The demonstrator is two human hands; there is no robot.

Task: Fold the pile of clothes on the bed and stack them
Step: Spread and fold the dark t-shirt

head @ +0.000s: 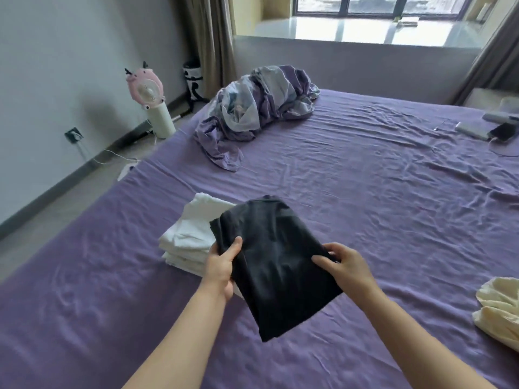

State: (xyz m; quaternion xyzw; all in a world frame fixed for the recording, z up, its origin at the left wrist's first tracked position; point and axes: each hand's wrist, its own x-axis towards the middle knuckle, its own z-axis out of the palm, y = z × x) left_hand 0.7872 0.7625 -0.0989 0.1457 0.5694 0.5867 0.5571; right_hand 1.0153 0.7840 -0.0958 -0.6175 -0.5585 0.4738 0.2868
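- The left hand (222, 265) grips the left edge of a folded black garment (273, 265), thumb on top of the cloth and fingers curled underneath it.
- The right hand (346, 263) pinches the right edge of the same garment, thumb and fingertips pressed onto the dark fabric.
- The black garment is folded into a rough rectangle and held up off the purple bed sheet (379, 197); its far end lies over the white stack, its near corner hangs down toward the person.
- The stack of folded white clothes (186, 242) sits on the sheet just left of the black garment, partly covered by it; several folded layers show at its near side.
- A crumpled cream garment (500, 313) lies on the sheet well to the right of the black garment, at the picture's right edge, unfolded.
- A bunched purple and grey quilt (258, 108) lies far beyond the black garment, near the far left corner of the bed.
- A phone (504, 131) and a pale flat device (471, 130) beside it lie far beyond and right of the black garment, with a thin cable (502, 153) trailing on the sheet.
- On the floor, beyond and left of the black garment, a pink fan (146, 85) stands on a white base by the wall, its cord running to a wall socket (73, 134).
- Behind the quilt, curtains (207, 37) frame a wide window ledge (365, 32).
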